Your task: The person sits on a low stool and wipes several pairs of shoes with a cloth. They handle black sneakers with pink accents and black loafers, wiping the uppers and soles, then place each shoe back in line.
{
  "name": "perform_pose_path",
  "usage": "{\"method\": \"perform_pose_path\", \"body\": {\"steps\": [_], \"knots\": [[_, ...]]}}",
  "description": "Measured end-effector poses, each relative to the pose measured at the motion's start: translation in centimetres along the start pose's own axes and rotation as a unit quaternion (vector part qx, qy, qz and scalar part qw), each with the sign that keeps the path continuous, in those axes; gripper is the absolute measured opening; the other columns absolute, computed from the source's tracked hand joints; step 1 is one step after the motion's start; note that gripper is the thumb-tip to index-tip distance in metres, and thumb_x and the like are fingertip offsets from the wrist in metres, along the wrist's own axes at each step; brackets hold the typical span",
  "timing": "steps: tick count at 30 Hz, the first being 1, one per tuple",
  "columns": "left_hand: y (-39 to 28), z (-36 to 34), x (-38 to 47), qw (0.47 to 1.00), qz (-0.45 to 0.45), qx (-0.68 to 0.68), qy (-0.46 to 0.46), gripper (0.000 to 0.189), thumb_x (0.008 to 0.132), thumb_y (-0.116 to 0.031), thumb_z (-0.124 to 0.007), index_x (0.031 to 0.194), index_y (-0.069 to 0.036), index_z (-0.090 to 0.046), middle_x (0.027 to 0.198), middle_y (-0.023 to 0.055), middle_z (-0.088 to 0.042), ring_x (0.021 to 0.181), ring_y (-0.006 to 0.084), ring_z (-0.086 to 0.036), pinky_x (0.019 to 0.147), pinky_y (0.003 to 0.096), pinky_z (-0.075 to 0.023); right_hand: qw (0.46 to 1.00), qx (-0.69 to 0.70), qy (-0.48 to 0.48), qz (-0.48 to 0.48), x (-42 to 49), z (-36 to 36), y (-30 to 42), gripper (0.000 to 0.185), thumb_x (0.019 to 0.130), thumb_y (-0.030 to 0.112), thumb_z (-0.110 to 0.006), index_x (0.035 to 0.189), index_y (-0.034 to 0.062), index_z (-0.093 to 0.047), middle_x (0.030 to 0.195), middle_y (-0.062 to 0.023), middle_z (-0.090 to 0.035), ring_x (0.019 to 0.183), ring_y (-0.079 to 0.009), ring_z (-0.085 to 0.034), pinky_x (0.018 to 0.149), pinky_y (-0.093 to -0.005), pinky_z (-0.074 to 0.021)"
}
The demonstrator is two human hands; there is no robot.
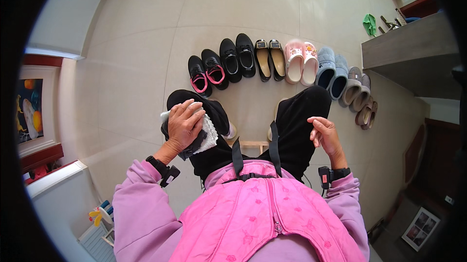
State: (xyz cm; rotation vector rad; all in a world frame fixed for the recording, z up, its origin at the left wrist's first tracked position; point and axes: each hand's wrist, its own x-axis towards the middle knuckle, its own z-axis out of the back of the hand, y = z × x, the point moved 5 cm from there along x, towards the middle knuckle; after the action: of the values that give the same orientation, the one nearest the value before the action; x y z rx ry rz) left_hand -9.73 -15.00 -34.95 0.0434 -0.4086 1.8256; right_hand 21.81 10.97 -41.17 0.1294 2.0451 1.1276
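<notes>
My left hand (pixel 185 122) rests over a white textured cloth (pixel 208 135) and a dark cloth (pixel 192 148) on my left thigh, its fingers bent over them. My right hand (pixel 324 134) hovers by my right knee with nothing in it, fingers loosely curled and partly apart. Beyond my knees, pairs of shoes stand in an arc: black shoes with pink collars (pixel 207 72), black lace-up shoes (pixel 237 58), black buckled flats (pixel 269 59), pink clogs (pixel 301 63), blue-grey slippers (pixel 332 72), grey-brown slippers (pixel 355 89) and small brown shoes (pixel 366 113).
Part of a wooden stool (pixel 251 143) shows between my legs. A grey ledge (pixel 405 41) juts in at the right, with a green cloth (pixel 369 25) on the floor beside its corner. A framed picture (pixel 31 110) is at the left.
</notes>
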Motion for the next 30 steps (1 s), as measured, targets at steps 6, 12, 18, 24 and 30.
{"method": "perform_pose_path", "body": {"steps": [6, 12, 18, 24, 30], "knots": [[0.1, 0.0, 0.0, 1.0, -0.008, -0.001, -0.009, 0.019, 0.075, -0.013, -0.066, 0.094, -0.01, -0.067, 0.111, 0.0043, -0.062, 0.112, 0.0248, -0.054, 0.091, 0.0399, -0.0393, 1.0, -0.006, -0.003, 0.009, -0.1, -0.1, 0.2, 0.024, 0.096, 0.019, -0.05, 0.106, 0.0024, -0.064, 0.063, -0.0096, -0.064, 0.039, -0.012, -0.054, 0.034, -0.019, -0.0381], [0.2, -0.2, -0.2, 1.0, -0.003, 0.0, -0.007, 0.02, 0.075, -0.015, -0.065, 0.095, -0.011, -0.066, 0.111, 0.0032, -0.061, 0.113, 0.0238, -0.053, 0.094, 0.0402, -0.0378, 0.999, -0.031, -0.025, 0.02, -0.2, -0.1, 0.0, 0.024, 0.096, 0.019, -0.05, 0.107, 0.0023, -0.062, 0.061, -0.0083, -0.062, 0.037, -0.0114, -0.051, 0.033, -0.0197, -0.0359], [0.2, 0.5, 0.2, 0.999, -0.003, -0.041, -0.005, 0.02, 0.078, -0.016, -0.065, 0.097, -0.01, -0.066, 0.113, 0.0044, -0.061, 0.113, 0.0249, -0.053, 0.094, 0.0395, -0.0397, 0.999, -0.026, -0.028, 0.029, -0.4, 0.0, -0.1, 0.024, 0.096, 0.019, -0.049, 0.106, 0.002, -0.063, 0.06, -0.0081, -0.062, 0.036, -0.0107, -0.05, 0.033, -0.0193, -0.0367], [2.2, 3.7, 0.1, 0.946, 0.113, -0.29, -0.095, 0.023, 0.084, -0.006, -0.062, 0.107, -0.005, -0.064, 0.114, 0.0107, -0.06, 0.11, 0.028, -0.056, 0.093, 0.0353, -0.0444, 0.998, -0.043, -0.04, 0.023, -0.5, 0.1, -0.1, 0.025, 0.097, 0.02, -0.049, 0.109, 0.0019, -0.061, 0.06, -0.0077, -0.062, 0.037, -0.0103, -0.05, 0.033, -0.0198, -0.0382], [7.3, 5.3, -6.4, 0.861, 0.387, -0.275, -0.181, 0.021, 0.088, -0.009, -0.06, 0.108, -0.003, -0.064, 0.106, 0.0061, -0.064, 0.1, 0.016, -0.059, 0.091, 0.0293, -0.0453, 0.999, -0.024, -0.03, 0.037, -0.2, 0.0, -0.3, 0.025, 0.097, 0.02, -0.049, 0.108, 0.0021, -0.063, 0.06, -0.0078, -0.062, 0.036, -0.0095, -0.049, 0.033, -0.0188, -0.0382]]}}
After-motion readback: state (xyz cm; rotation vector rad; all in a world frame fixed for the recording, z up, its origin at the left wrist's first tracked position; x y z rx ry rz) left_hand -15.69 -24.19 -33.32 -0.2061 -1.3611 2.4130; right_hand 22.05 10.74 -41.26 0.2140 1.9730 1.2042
